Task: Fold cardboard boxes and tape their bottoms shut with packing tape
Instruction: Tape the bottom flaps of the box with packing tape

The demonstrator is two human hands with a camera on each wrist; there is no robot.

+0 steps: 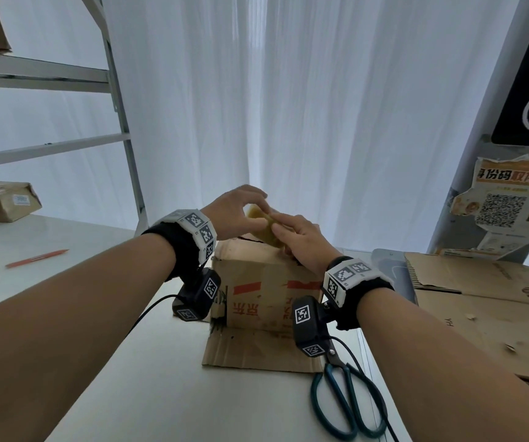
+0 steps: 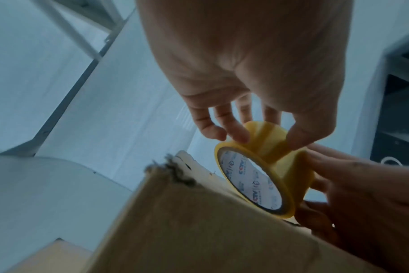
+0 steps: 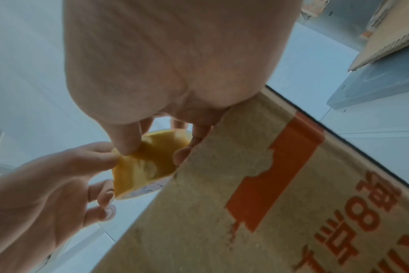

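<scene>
A brown cardboard box with red print stands on the white table, one flap lying flat toward me. A yellow roll of packing tape rests on edge on the box's top. My right hand grips the roll from the right, thumb on its outer face. My left hand pinches the tape's outer layer between thumb and fingertips. The box's torn top corner shows in the left wrist view, and its printed side fills the right wrist view.
Dark green scissors lie on the table right of the box's flap. Flattened cardboard is stacked at the right. A red pen lies at the left, near a metal shelf frame and a small parcel.
</scene>
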